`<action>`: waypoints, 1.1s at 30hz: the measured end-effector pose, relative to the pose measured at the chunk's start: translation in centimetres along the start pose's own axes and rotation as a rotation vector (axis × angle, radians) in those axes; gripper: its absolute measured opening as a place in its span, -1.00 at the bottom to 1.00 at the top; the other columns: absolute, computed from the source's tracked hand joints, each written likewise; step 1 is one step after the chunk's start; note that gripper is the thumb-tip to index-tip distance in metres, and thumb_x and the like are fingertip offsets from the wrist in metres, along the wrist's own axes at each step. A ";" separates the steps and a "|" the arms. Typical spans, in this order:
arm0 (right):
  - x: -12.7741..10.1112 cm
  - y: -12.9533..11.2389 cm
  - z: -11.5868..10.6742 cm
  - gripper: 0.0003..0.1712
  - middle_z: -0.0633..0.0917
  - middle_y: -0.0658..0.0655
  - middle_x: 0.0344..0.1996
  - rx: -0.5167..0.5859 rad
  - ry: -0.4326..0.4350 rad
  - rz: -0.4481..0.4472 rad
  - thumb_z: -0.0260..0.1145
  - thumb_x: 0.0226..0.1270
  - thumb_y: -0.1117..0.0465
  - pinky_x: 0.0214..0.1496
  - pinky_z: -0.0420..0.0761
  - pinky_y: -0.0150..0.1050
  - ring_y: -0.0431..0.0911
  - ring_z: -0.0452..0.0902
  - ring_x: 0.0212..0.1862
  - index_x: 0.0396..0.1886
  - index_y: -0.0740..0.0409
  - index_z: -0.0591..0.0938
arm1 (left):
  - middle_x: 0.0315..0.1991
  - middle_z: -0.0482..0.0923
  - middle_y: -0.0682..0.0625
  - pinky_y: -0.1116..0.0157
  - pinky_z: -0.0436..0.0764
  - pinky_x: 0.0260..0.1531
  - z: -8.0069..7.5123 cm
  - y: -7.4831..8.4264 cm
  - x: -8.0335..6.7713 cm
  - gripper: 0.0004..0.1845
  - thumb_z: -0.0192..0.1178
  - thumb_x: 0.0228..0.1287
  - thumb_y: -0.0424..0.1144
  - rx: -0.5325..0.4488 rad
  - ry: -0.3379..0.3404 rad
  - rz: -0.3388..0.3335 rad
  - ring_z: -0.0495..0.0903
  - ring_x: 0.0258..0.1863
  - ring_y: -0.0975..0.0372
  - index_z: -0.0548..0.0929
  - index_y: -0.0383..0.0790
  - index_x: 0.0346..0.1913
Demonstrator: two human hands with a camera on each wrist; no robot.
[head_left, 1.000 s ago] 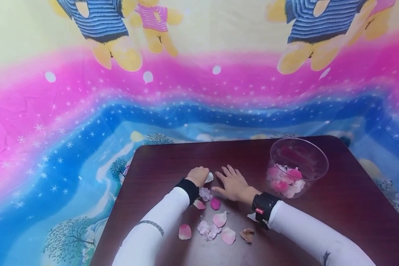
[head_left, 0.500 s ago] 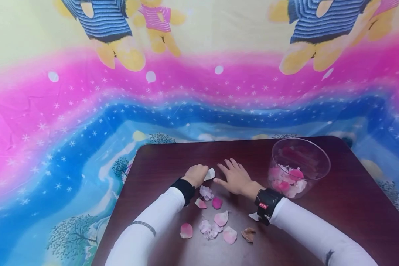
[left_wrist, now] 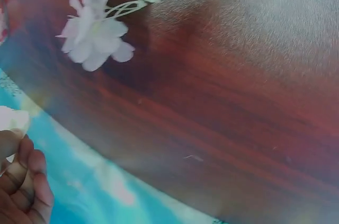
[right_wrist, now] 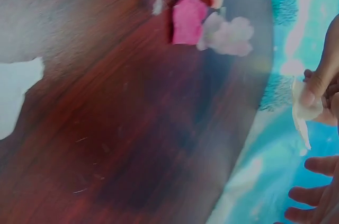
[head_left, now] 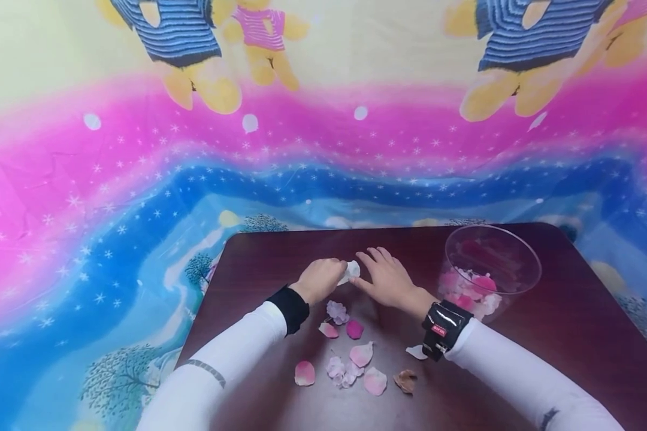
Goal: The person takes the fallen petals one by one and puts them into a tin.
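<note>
One curled brown petal (head_left: 405, 381) lies on the near part of a dark table (head_left: 280, 254), beside pink petals (head_left: 375, 381) and a pale blossom cluster (head_left: 344, 372). Just beyond, a magenta petal (head_left: 354, 329) sits near a lilac blossom (head_left: 336, 312). Farther out, the person's left hand (head_left: 319, 280) pinches a white petal (head_left: 350, 273) between thumb and fingers, held between the two hands. The right hand (head_left: 390, 279) spreads its fingers, grasping nothing, its thumb at the petal's edge; whether it touches is hard to tell. Too hard a pinch could crease or tear so thin a piece; too loose a hold could drop it. To the right, a clear container (head_left: 504, 294) holds more petals; a sweep of the right forearm could knock it. A printed backdrop (head_left: 323, 143) hangs behind.
</note>
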State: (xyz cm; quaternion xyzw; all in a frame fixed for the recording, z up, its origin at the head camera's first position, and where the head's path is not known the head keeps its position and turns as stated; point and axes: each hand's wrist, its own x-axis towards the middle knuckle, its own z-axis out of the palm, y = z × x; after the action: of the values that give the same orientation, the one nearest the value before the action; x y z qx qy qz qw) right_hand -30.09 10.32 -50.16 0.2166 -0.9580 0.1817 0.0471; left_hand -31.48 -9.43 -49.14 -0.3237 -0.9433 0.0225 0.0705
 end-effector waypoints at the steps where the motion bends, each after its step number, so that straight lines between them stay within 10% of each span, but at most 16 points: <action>1: 0.0 -0.2 -0.2 -0.14 0.45 0.31 0.42 0.003 0.013 -0.005 0.25 0.36 -0.32 0.40 0.40 0.28 0.28 0.26 0.50 0.48 0.07 0.40 | -0.29 0.74 -0.05 0.20 0.74 -0.23 -0.3 0.1 0.0 -0.88 0.24 0.42 -0.31 0.004 0.010 0.011 0.76 -0.26 0.15 0.69 -0.21 -0.07; 21: -2.3 -2.5 -3.7 -0.23 0.67 0.13 0.24 0.076 0.154 -0.061 0.39 0.29 -0.21 0.26 0.58 0.10 0.10 0.56 0.30 0.39 0.06 0.50 | -0.43 0.62 0.03 0.26 0.65 -0.28 -5.3 0.7 -3.0 -0.93 0.28 0.40 -0.26 -0.113 0.194 0.084 0.66 -0.40 0.21 0.65 -0.19 -0.23; 28: -3.2 -3.8 -4.2 -0.59 0.79 0.00 -0.24 0.091 0.223 -0.138 0.49 0.25 -0.02 -0.19 0.67 -0.13 -0.09 0.71 -0.22 0.03 0.03 0.70 | -0.44 0.63 0.05 0.28 0.65 -0.29 -5.8 1.9 -3.8 -0.91 0.32 0.37 -0.21 -0.101 0.239 0.124 0.66 -0.39 0.24 0.67 -0.15 -0.24; 33: -3.5 -4.2 -4.3 -0.89 0.53 -0.15 -0.63 0.125 0.235 -0.163 0.47 0.28 0.19 -0.47 0.38 -0.33 -0.28 0.37 -0.55 -0.40 0.01 0.67 | -0.46 0.60 0.07 0.29 0.63 -0.32 -5.7 2.4 -4.2 -0.93 0.32 0.36 -0.23 -0.103 0.265 0.137 0.64 -0.41 0.26 0.68 -0.14 -0.26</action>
State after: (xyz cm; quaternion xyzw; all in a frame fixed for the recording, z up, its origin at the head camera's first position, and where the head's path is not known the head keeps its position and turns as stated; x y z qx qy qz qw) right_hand -25.04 9.76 -45.43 0.2735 -0.9120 0.2606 0.1600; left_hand -25.94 -10.12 -44.15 -0.3905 -0.9013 -0.0642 0.1760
